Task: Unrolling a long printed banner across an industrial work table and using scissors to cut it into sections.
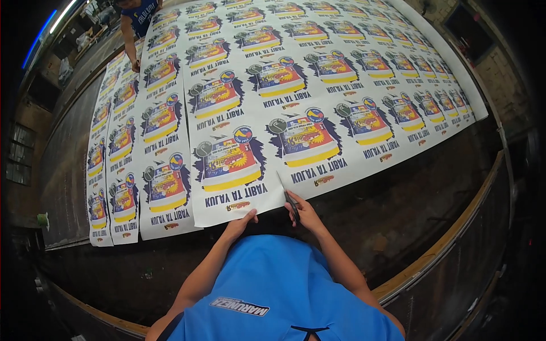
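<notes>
A wide white sheet (272, 199) printed with rows of colourful designs covers the table in front of me. My right hand (305, 215) grips black-handled scissors (292, 206), whose blades meet the sheet's near edge between two columns of prints. To its left, my left hand (242, 224) pinches that same near edge, thumb on top and the other fingers hidden beneath. Left of the sheet lie several separate printed strips (149, 226), side by side with their edges overlapping.
At the far left another person in a dark blue top (143, 16) leans over the table, one hand (136, 66) at the strips. A dark table surface (68, 153) shows beyond the strips. A wooden-edged ledge (435, 261) runs along the right, near my side.
</notes>
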The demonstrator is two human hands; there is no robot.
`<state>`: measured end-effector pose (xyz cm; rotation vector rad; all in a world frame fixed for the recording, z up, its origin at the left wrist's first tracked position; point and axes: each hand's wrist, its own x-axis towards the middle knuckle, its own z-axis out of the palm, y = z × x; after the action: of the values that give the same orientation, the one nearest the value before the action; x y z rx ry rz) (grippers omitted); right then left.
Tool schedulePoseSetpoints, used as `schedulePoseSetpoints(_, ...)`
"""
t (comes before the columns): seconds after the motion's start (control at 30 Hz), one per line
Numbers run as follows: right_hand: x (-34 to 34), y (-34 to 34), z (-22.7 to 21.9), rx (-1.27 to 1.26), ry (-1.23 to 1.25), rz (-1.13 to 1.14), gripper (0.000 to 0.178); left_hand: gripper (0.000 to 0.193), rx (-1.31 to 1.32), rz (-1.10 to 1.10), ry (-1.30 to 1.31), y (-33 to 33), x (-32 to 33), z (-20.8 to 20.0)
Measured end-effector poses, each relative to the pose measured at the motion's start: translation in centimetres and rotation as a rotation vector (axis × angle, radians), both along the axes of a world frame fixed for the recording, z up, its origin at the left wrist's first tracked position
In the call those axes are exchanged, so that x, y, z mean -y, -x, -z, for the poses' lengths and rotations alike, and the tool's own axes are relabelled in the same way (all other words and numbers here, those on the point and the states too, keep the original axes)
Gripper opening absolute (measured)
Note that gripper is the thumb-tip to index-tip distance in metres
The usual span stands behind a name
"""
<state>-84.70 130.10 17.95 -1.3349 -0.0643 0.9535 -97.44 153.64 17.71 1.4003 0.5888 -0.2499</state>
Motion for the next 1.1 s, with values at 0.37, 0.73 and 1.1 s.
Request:
schedulePoseSetpoints(0.37, -13.6, -15.4, 4.6, 0.208, 0.032, -0.062, 0.064, 0.021, -0.042, 0.088, 0.031, -0.7, -4.9, -4.5)
schedulePoseSetpoints(0.73, -28.1, -30.6, 4.9, 0.201, 0.081, -0.046, 0.066, 0.035, -0.09, -0.08, 0.399, 2.2, -12.1, -6.2)
schedulePoseSetpoints(1.1, -36.2, -53.6, 13.6, 0.733, 0.002, 0.037, 0.055, 0.029, -0.166, 0.041, 0.665, 2.7, -16.7, -3.4)
